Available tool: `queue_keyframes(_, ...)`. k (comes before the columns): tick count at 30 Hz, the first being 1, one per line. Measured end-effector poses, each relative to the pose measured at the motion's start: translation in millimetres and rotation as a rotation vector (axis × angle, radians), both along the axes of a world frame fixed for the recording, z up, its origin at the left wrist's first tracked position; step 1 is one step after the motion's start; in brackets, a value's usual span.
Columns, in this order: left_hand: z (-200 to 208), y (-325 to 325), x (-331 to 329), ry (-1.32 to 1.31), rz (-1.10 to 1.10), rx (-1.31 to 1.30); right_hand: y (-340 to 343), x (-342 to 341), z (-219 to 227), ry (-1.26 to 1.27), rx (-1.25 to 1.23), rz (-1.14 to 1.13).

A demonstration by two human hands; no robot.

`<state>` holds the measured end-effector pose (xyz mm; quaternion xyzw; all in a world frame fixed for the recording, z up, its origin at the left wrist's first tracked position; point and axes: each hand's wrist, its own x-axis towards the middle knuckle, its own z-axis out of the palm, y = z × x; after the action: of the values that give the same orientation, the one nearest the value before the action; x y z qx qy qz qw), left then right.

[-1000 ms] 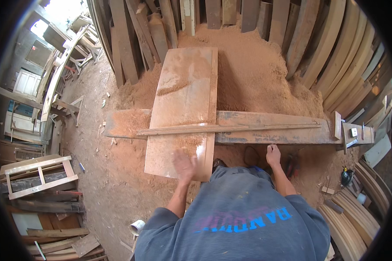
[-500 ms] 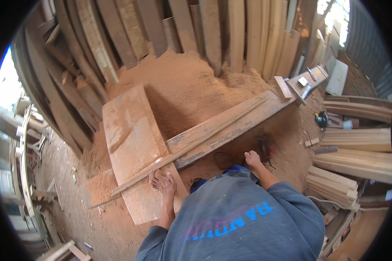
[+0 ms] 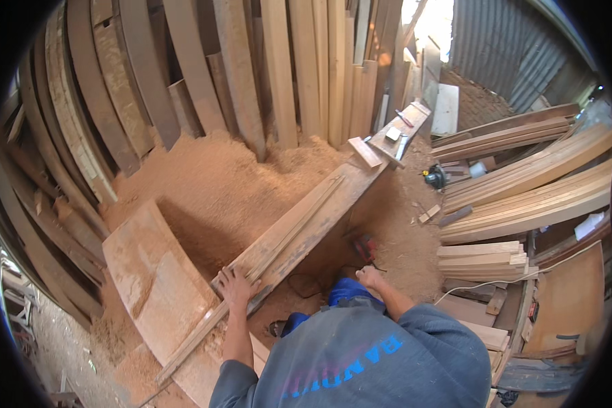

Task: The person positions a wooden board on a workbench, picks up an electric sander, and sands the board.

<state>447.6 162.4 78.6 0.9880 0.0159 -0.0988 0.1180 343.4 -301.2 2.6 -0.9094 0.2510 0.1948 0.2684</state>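
My left hand (image 3: 236,291) lies on a long thin wooden strip (image 3: 196,342), with its fingers stretched over it and apart. The strip rests lengthwise along a sawdust-covered plank (image 3: 299,238) that slants from near left to far right. Under the strip's near end is a wide dusty board (image 3: 158,277). Held low in front of my body, my right hand (image 3: 369,277) is closed; its fingers curl out of sight, so what it may hold is hidden. Just beyond it a red power tool (image 3: 364,249) with a dark cord sits on the ground.
On the plank's far end are a small wood block (image 3: 365,152) and several small tools (image 3: 402,144). A sawdust heap (image 3: 217,180) fills the space behind, before upright planks (image 3: 279,81). Stacked boards (image 3: 523,197) and a dark power tool (image 3: 435,177) are at the right.
My left hand has moved from the wide board onto the strip, farther along the plank. My right hand stays closed near the red tool. The view has turned to the right.
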Motion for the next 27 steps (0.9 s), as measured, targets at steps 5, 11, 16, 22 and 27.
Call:
queue_keyframes(5,6,-3,4,0.057,0.054,-0.030,-17,-41,-30,0.144,-0.112,0.073)
queue_keyframes(11,8,-7,1,0.064,0.052,-0.057,-18,0,-25,0.296,-0.039,0.233)
queue_keyframes(16,7,0,-14,0.122,0.085,0.010,-20,23,-10,0.014,0.084,0.139)
queue_keyframes(22,-2,-13,16,0.092,0.034,0.047,-73,-80,-53,0.254,0.118,0.115)
queue_keyframes(27,3,-19,26,0.246,0.046,0.115,-78,-110,-17,0.473,0.063,-0.009)
